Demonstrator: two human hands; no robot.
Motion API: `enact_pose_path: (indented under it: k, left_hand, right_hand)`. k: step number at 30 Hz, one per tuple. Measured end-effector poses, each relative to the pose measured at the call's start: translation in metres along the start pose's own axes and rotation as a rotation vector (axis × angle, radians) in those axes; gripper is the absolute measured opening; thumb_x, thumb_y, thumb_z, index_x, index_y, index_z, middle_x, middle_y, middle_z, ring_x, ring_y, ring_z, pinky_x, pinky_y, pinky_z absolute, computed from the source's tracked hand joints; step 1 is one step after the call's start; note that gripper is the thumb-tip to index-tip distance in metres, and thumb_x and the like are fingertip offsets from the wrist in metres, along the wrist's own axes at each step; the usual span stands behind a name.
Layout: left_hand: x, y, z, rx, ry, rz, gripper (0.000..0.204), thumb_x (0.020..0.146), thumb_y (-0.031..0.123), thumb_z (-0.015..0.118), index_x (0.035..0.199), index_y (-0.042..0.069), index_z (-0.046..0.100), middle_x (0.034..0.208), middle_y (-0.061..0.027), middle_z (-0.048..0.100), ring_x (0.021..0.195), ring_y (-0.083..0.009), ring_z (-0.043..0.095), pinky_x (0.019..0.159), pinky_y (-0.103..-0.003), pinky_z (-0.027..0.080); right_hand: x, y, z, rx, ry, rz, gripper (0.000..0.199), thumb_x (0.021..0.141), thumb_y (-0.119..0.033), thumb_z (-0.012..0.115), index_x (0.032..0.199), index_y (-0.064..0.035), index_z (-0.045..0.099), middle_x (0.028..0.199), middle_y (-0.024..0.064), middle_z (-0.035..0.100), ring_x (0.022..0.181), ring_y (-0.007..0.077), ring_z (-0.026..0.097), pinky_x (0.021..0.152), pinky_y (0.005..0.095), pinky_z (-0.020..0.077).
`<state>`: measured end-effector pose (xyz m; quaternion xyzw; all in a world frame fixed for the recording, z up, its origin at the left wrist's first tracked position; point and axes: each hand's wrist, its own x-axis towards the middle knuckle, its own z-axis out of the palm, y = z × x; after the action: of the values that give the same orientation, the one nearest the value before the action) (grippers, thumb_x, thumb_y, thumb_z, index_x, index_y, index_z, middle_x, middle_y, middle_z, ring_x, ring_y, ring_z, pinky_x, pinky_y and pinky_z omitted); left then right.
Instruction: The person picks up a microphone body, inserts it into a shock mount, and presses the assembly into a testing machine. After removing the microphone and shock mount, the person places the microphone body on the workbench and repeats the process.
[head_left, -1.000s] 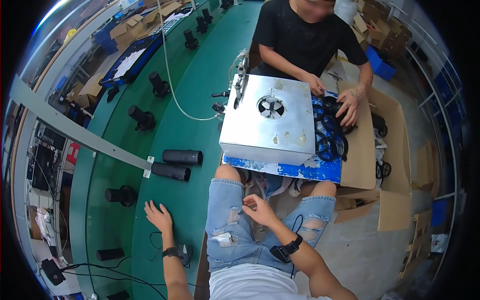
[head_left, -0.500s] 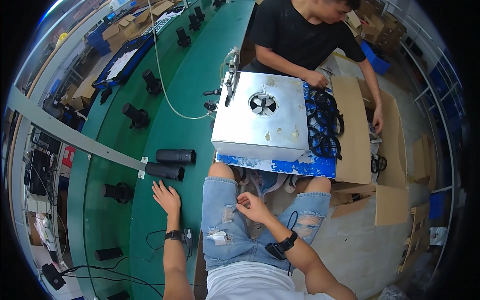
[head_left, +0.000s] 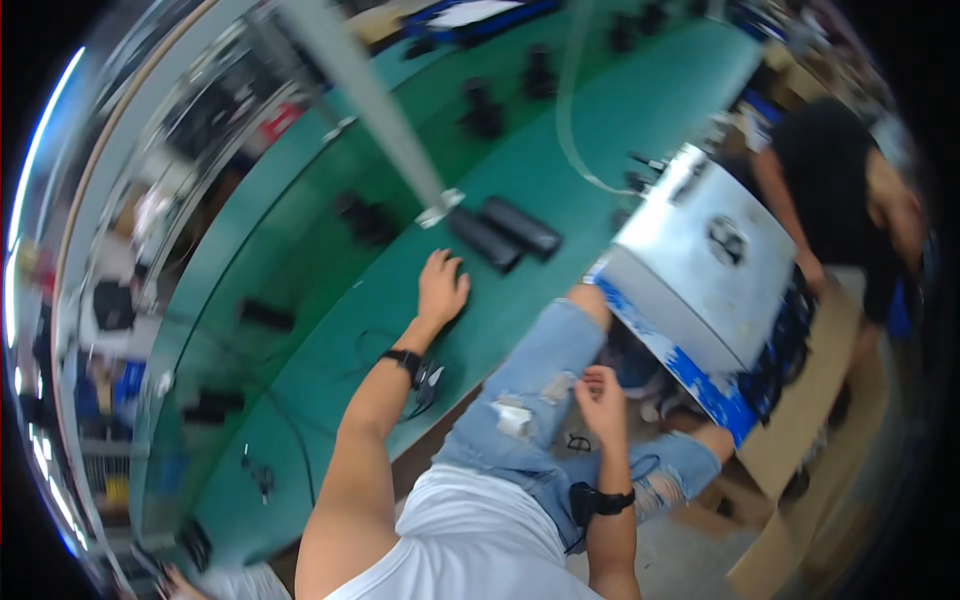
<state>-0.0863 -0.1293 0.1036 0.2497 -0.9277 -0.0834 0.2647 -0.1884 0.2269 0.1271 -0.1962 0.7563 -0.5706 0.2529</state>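
Change: the view has swung and tilted since half a second ago; the left hand (head_left: pixel 442 285) has slid forward over the green bench (head_left: pixel 300 400) and now lies just short of the two black tubes (head_left: pixel 505 233), where earlier it sat well behind them; the right hand (head_left: pixel 600 395) stays at the lap.
Left hand: open, palm down, fingers spread flat on the bench; it grips nothing; a black watch (head_left: pixel 404 358) sits on its wrist.
Right hand: loosely curled, resting on the torn jeans (head_left: pixel 545 400) at the thigh; whether it pinches anything I cannot tell; a dark band sits on its wrist.
Tubes: two short black cylinders lying side by side, touching, just ahead and to the right of the left fingertips, near but apart from them.
Long axis: both tubes run slantwise, from upper left down to the right, roughly across the line of the left forearm.
Nearer hand: the left by far; the right is well apart, down at the lap.
Beside the tubes: a grey bar (head_left: pixel 370 95) ends in a clamp touching the bench just left of them.
Right of the hands: a silver box (head_left: pixel 700 270) with a round fan grille and a blue lower edge, propped over the knees.
Beyond the box: another person in black, hands at its far side.
Blur: strong, so small details are unsure.
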Motion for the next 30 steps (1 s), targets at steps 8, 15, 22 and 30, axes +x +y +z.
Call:
enact_pose_path:
  k: [8, 15, 22, 30]
  left_hand:
    - [-0.007, -0.131, -0.178, 0.62, 0.237, -0.199, 0.042, 0.062, 0.007, 0.061, 0.103, -0.002, 0.061, 0.112, -0.0213, 0.058, 0.107, -0.038, 0.053, 0.09, -0.046, 0.046]
    - [-0.076, -0.249, -0.276, 0.609, 0.045, -1.266, 0.056, 0.079, 0.039, 0.064, 0.127, 0.017, 0.044, 0.129, -0.0175, 0.048, 0.114, -0.0415, 0.05, 0.09, -0.056, 0.044]
    - [-0.012, -0.138, -0.237, 0.525, -0.061, -0.581, 0.03, 0.082, 0.028, 0.065, 0.099, 0.004, 0.057, 0.098, -0.0131, 0.063, 0.085, -0.0312, 0.064, 0.075, -0.041, 0.051]
    - [0.096, 0.112, -0.167, -0.844, -0.561, 0.18, 0.024, 0.089, 0.017, 0.057, 0.103, 0.0, 0.066, 0.097, -0.0074, 0.065, 0.091, -0.015, 0.059, 0.082, -0.03, 0.046]
  right_hand:
    - [-0.004, -0.007, -0.006, -0.018, -0.077, 0.112, 0.027, 0.086, -0.01, 0.063, 0.109, -0.0004, 0.053, 0.093, 0.008, 0.06, 0.08, 0.012, 0.059, 0.064, 0.0228, 0.048]
    - [-0.001, 0.01, 0.003, 0.076, -0.064, 0.124, 0.023, 0.084, -0.011, 0.068, 0.101, 0.0004, 0.056, 0.086, 0.0078, 0.064, 0.077, 0.0134, 0.061, 0.068, 0.0257, 0.0508]
    - [-0.006, -0.01, -0.015, 0.041, -0.007, 0.103, 0.022, 0.085, -0.013, 0.067, 0.101, 0.0001, 0.059, 0.087, 0.0067, 0.066, 0.078, 0.0123, 0.062, 0.069, 0.0256, 0.0511]
    - [0.021, -0.098, -0.023, 0.371, -0.133, -0.113, 0.032, 0.096, -0.025, 0.054, 0.115, 0.0006, 0.055, 0.104, 0.0096, 0.064, 0.099, 0.0155, 0.061, 0.083, 0.0287, 0.0483]
